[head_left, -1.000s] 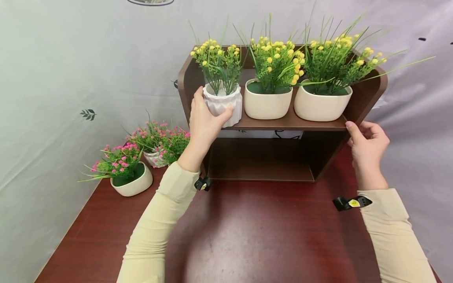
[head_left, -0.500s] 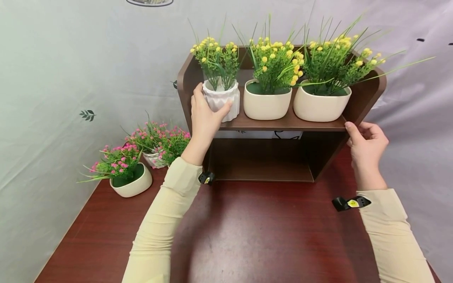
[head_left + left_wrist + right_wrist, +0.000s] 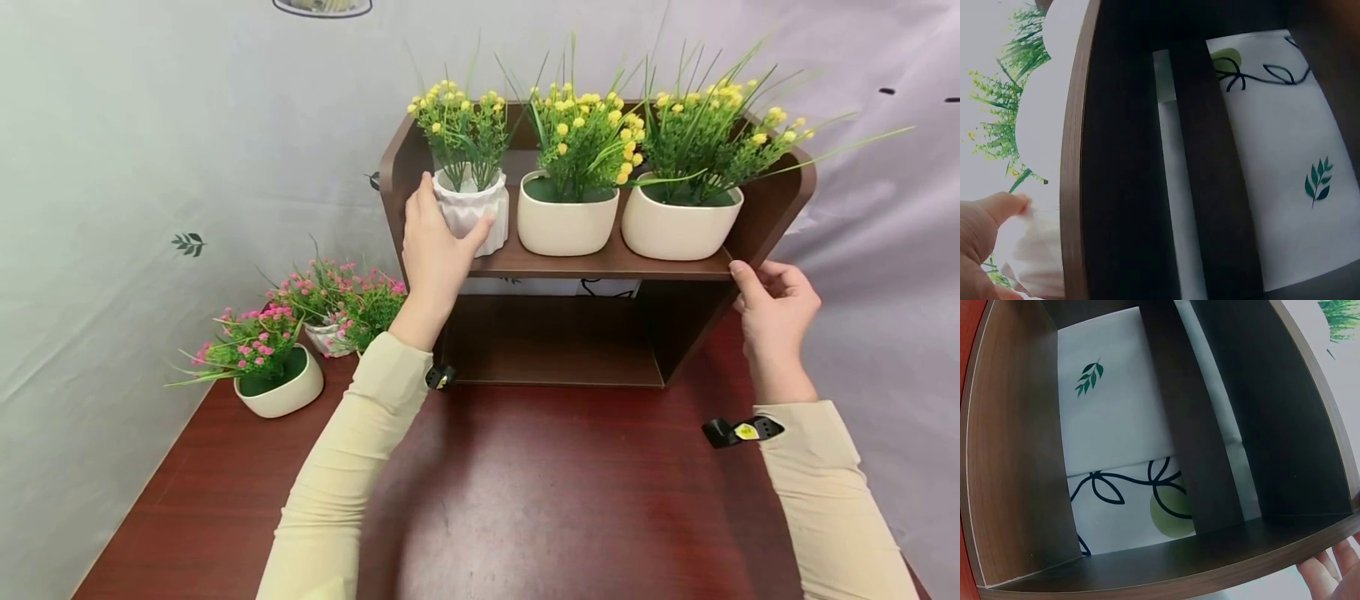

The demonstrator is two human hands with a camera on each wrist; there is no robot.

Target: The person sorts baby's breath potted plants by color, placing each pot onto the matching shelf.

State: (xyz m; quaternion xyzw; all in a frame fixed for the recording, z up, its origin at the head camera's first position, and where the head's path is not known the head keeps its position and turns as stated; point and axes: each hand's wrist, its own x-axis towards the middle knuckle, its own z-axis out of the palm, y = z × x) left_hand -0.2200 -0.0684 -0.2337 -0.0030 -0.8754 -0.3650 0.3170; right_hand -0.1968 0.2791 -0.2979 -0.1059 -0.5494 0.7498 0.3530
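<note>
On the left end of the upper board of a dark brown two-tier shelf (image 3: pixel 600 265) stands a white ribbed flowerpot (image 3: pixel 468 212) with yellow artificial flowers. My left hand (image 3: pixel 437 254) grips this pot, its thumb across the front and its fingers around the left side; in the left wrist view the thumb (image 3: pixel 1004 206) reaches over the pale, washed-out pot. At the opposite end, my right hand (image 3: pixel 780 321) holds the shelf's right side panel, thumb at the upper board's front corner. The right wrist view shows the fingers (image 3: pixel 1319 575) at that panel's edge.
Two cream oval pots of yellow flowers, one in the middle (image 3: pixel 566 227) and one to its right (image 3: pixel 678 229), share the upper board. Left of the shelf, a cream pot (image 3: pixel 296 392) and a white pot (image 3: pixel 326 337) with pink flowers stand on the red-brown table (image 3: pixel 555 500).
My left hand has pushed the white ribbed flowerpot back a little from the front edge of the upper board. My right hand has stayed at the side panel.
</note>
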